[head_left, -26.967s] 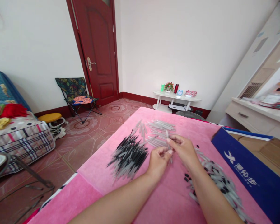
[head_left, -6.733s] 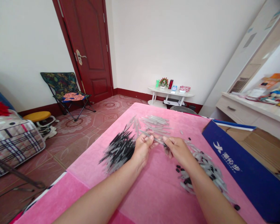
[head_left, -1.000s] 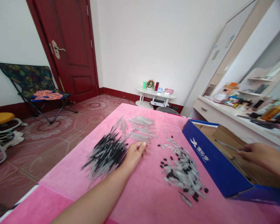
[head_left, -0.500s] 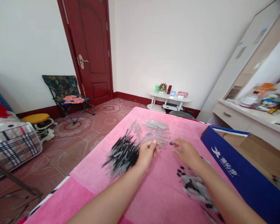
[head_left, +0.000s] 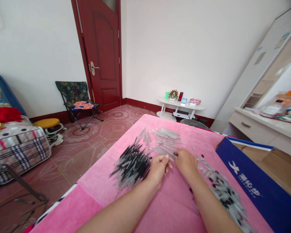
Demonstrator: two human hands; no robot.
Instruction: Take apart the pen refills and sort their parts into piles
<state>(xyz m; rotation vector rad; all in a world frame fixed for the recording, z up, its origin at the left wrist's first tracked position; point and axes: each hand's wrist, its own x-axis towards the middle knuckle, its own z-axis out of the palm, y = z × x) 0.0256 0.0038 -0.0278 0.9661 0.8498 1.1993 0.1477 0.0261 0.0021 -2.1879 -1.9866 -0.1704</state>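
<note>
My left hand (head_left: 161, 166) is closed in a pinch, thumb against the fingers. Something thin and pale seems to show at its tips, but I cannot make it out. Close on its right, my right hand (head_left: 186, 161) is also closed, with a small black piece (head_left: 175, 154) at its fingertips. The two hands' fingertips nearly meet. Left of my left hand lies a heap of thin black and grey pen-like sticks (head_left: 132, 165). Pale translucent pen-like tubes (head_left: 166, 134) are spread beyond the hands. A heap of clear caps and small black pieces (head_left: 224, 187) lies beside my right forearm.
A pink cloth (head_left: 174, 200) covers the table. On its right side stands an open blue cardboard box (head_left: 249, 181). Behind are a low white table (head_left: 196, 106) and a dresser (head_left: 254, 124). A folding chair (head_left: 74, 92) stands by the red door (head_left: 103, 48).
My right hand has moved in from the right, up to my left hand, and its fingers have closed together. The camera view has shifted slightly left.
</note>
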